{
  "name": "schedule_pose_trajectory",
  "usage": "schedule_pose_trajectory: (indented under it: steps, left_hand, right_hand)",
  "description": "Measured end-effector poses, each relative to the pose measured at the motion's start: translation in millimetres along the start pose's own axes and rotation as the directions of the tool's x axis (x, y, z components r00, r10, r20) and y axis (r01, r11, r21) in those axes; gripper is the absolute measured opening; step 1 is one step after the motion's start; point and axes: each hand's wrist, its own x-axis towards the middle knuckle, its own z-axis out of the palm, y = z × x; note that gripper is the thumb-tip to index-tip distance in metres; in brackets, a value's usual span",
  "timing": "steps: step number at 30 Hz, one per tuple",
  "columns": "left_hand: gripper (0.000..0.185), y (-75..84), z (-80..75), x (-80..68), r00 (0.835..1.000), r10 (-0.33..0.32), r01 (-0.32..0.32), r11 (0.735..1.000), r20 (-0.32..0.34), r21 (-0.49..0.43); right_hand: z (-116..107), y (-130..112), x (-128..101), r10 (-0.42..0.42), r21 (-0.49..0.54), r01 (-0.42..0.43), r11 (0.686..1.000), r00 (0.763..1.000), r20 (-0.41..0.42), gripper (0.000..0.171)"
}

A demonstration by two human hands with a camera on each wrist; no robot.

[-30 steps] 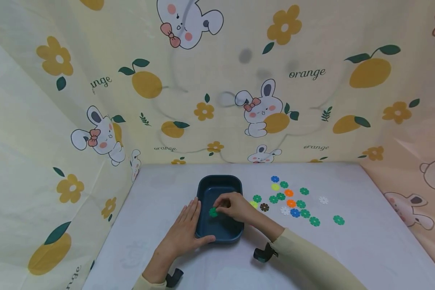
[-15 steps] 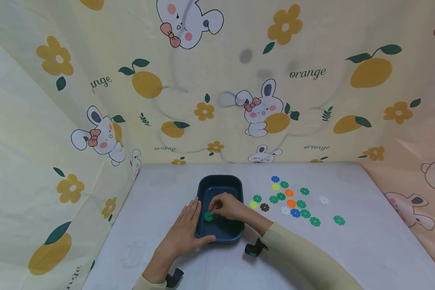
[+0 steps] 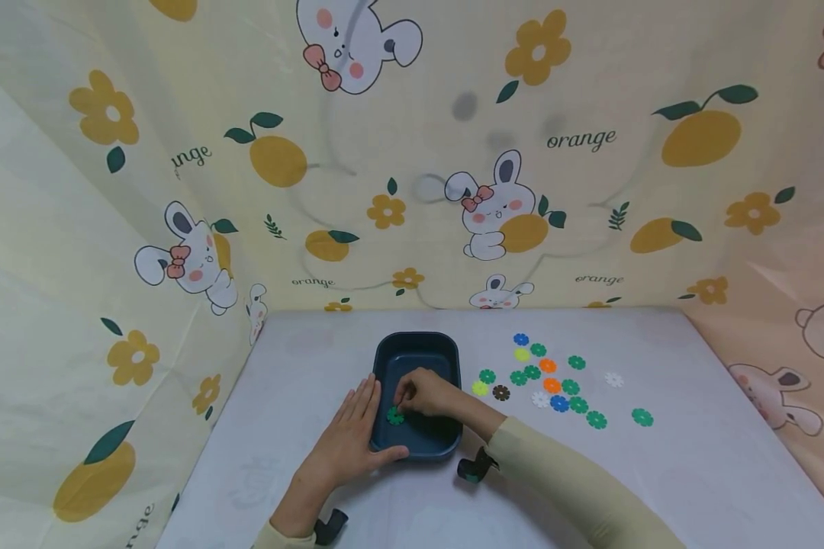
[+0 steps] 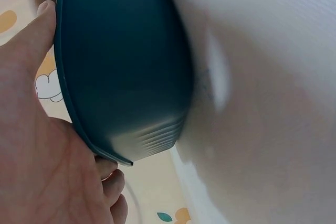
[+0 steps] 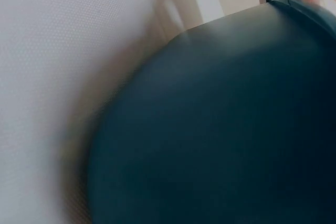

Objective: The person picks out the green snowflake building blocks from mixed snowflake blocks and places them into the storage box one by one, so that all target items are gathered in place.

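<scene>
Inside the dark blue tray (image 3: 417, 349), toward its left wall, a green flower-shaped piece (image 3: 394, 417) sits at the fingertips of the right hand (image 3: 427, 393). Thumb and forefinger are pinched together on the piece's far edge; the remaining fingers are bent in toward the palm. Whether the piece touches the tray floor cannot be told.

Left hand (image 3: 349, 441): laid against the tray's left side, fingers straight and close together at the rim, thumb spread away from them over the near left corner. Left wrist view confirms the thumb tip on the rim. Right wrist view: mostly the tray's outer wall, blurred; the pinch is hidden there.

On the white table (image 3: 302, 358), right of the tray, flower-shaped pieces lie scattered: nine green (image 3: 596, 419), two blue (image 3: 559, 403), two orange (image 3: 552, 386), two yellow (image 3: 522, 354), two white (image 3: 613, 379), one brown (image 3: 500, 393). One green lies well apart at far right.

Light sleeves (image 3: 577, 480). Patterned backdrop sheet (image 3: 412, 236) behind: rabbits, flowers, "orange" lettering.
</scene>
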Motion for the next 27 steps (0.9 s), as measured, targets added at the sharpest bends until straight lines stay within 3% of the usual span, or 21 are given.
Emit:
schedule_pose_trajectory:
  steps: [17, 27]
  left_hand:
    - [0.122, 0.5, 0.9, -0.4, 1.000, -0.006, 0.006, 1.000, 0.002, -0.020]
    - [0.122, 1.8, 0.4, -0.9, 1.000, -0.009, 0.009, 1.000, -0.005, -0.020]
  right_hand:
    - [2, 0, -1, -0.035, -0.009, 0.035, 0.999, 0.999, -0.015, 0.006]
    - [-10, -2, -14, -0.103, 0.001, 0.104, 0.995, 0.987, -0.121, 0.003]
